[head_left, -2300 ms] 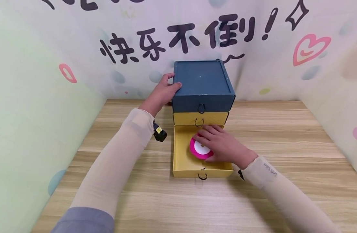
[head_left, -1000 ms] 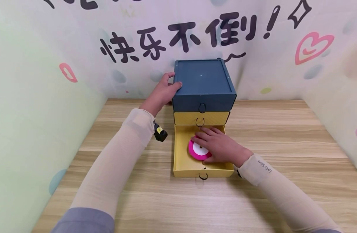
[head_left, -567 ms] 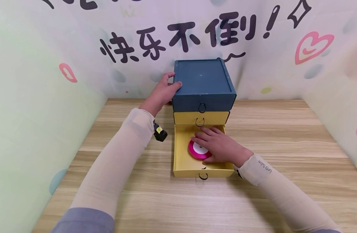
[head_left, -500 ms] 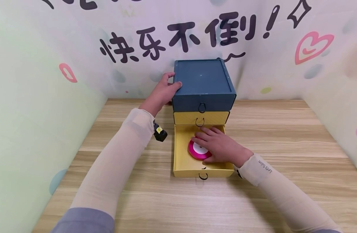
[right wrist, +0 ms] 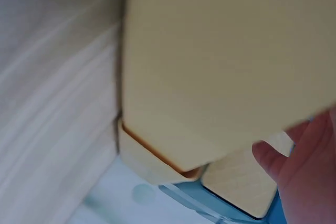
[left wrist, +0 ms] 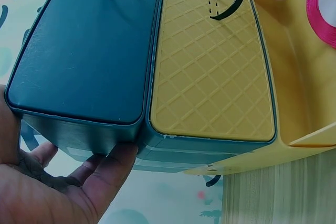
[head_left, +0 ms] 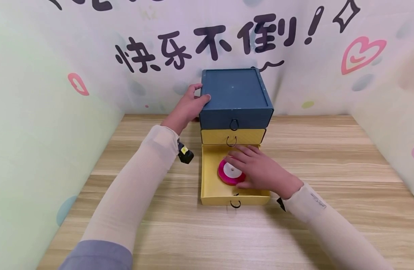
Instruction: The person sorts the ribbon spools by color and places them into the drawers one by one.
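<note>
A spool of pink ribbon (head_left: 229,171) with a white round face lies flat in the pulled-out yellow bottom drawer (head_left: 211,187). Over its right side hovers my right hand (head_left: 261,169), fingers spread and slightly bent, thumb near the spool's lower edge; whether the fingertips touch it I cannot tell. My left hand (head_left: 187,107) braces the upper left edge of the blue drawer box (head_left: 233,88), thumb on top and fingers against its side. In the left wrist view, those fingers (left wrist: 107,174) press the side wall. The spool is hidden in the right wrist view.
Between the blue top drawer and the pulled-out one sits a closed yellow drawer (head_left: 213,137) with a black loop handle. The stack stands on a wood-grain table (head_left: 152,213), close to a printed backdrop (head_left: 102,45). A black wrist camera (head_left: 185,153) hangs beneath the left forearm.
The tilted pink spool came to lie flat in the drawer. Since then my right hand has shifted slightly right, uncovering more of it. My left hand has stayed on the box.
</note>
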Motion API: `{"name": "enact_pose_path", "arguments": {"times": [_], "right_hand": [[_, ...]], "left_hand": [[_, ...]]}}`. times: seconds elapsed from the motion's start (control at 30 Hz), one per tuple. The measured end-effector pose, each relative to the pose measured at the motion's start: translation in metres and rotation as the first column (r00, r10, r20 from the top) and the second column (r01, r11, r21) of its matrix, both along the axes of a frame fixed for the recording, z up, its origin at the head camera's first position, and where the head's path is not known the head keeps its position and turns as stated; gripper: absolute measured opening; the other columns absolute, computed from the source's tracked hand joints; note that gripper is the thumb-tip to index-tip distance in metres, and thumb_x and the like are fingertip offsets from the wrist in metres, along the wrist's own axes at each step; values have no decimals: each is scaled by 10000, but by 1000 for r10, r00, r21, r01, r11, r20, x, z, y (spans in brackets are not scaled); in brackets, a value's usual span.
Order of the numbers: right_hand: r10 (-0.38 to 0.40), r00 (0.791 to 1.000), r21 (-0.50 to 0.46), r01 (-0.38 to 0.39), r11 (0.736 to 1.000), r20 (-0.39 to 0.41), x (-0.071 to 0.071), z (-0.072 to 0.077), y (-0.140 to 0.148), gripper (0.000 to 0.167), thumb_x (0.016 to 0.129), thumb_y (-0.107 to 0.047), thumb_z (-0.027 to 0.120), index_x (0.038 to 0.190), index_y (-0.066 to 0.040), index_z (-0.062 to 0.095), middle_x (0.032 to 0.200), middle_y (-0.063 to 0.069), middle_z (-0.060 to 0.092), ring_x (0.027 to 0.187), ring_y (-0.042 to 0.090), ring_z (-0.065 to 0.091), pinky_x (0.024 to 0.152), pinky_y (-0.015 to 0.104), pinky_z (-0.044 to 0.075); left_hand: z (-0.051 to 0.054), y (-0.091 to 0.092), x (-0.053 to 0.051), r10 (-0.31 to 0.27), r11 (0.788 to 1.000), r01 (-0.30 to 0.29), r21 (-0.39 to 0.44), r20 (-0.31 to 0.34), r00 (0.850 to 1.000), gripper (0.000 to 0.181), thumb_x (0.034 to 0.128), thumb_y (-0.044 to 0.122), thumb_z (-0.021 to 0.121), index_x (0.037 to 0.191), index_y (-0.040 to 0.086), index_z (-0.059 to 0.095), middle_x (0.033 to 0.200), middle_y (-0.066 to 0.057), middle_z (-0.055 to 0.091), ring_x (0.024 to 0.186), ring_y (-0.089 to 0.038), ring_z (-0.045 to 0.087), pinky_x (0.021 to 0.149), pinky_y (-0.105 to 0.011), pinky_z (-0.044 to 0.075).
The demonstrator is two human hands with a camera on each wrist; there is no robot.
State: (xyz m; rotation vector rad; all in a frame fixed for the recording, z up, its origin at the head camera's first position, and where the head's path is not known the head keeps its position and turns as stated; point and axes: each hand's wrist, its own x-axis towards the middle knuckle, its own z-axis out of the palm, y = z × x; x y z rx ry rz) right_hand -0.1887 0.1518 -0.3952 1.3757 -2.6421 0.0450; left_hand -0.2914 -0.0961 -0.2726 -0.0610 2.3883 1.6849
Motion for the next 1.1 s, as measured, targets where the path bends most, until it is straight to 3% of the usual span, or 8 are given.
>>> {"name": "enact_pose_path", "arguments": {"times": [0.4,0.73,1.1], "right_hand": [[1,999,-59,-4,998,-54,21,21,5,899,767,-567,788,1486,-137,461,1480,107,466,1425,343,313,1117,566,292],[46,996,-33,-48,998,-79,36,15,0,858,793,-655,711,1461,-155,511,1537,113,390,1466,341,220,1108,554,310],[77,981,-50,-87,995,-180,31,11,-3,843,792,-612,742,1442,-124,519,1573,125,334,1496,328,145,1136,550,266]], "left_hand": [[1,0,0,-3,1000,3,1,3,1000,612,1018,394,539,1549,334,240,1480,-66,417,1212,-301,539,958,-480,491],[1,0,-1,-5,1000,5,-7,7,1000,616,1016,402,537,1549,340,235,1486,-60,413,1232,-299,526,969,-482,485],[1,0,0,-8,1000,8,6,0,1000,617,1015,386,544,1550,330,242,1471,-67,428,1197,-284,549,949,-488,492]]}}
